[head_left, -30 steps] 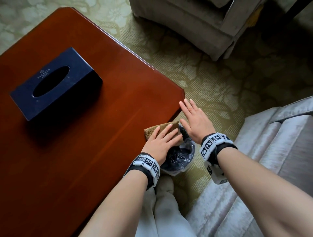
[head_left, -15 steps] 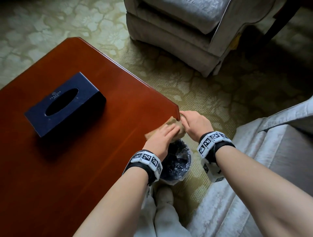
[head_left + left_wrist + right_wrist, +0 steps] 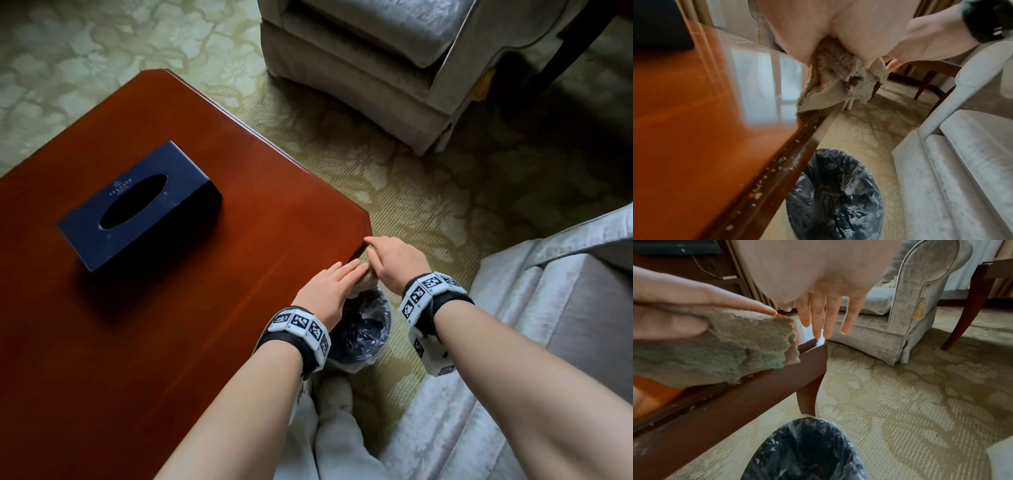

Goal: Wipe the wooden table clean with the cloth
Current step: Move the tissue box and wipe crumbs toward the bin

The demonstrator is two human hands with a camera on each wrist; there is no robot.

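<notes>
Cloth, a tan terry rag (image 3: 363, 278), has slid from flat on the reddish polished wooden table (image 3: 164, 308) to bunched over its lower-right edge, above the lined black bin (image 3: 363, 334). Left hand (image 3: 327, 289) grips it, thumb beneath; right hand (image 3: 394, 258), fingers spread, touches the table corner. Crumbs remain in the edge groove: sweep-off likely unfinished.

A pale green carpet (image 3: 428, 192) with a leafy damask pattern covers the floor, soft daylight falling across it. A grey velvet armchair (image 3: 376, 68) stands at the far side — a matching sofa (image 3: 548, 342) sits nearer, on the right. A small bin (image 3: 807, 451) lined with clear plastic rests on the carpet, and dark wooden chair legs (image 3: 970, 305) show beyond the armchair.
</notes>
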